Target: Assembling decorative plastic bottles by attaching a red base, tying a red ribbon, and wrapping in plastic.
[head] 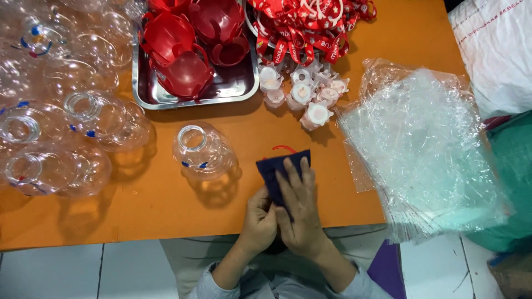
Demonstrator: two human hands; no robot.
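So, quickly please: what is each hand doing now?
Left hand: closed on the near end of the dark blue cloth.
Right hand: fingers flat on the cloth.

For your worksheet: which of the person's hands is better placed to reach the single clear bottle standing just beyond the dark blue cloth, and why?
Probably the left hand. The clear bottle stands on its side of the dark blue cloth, while the right hand lies flat across the cloth and would have to cross over.
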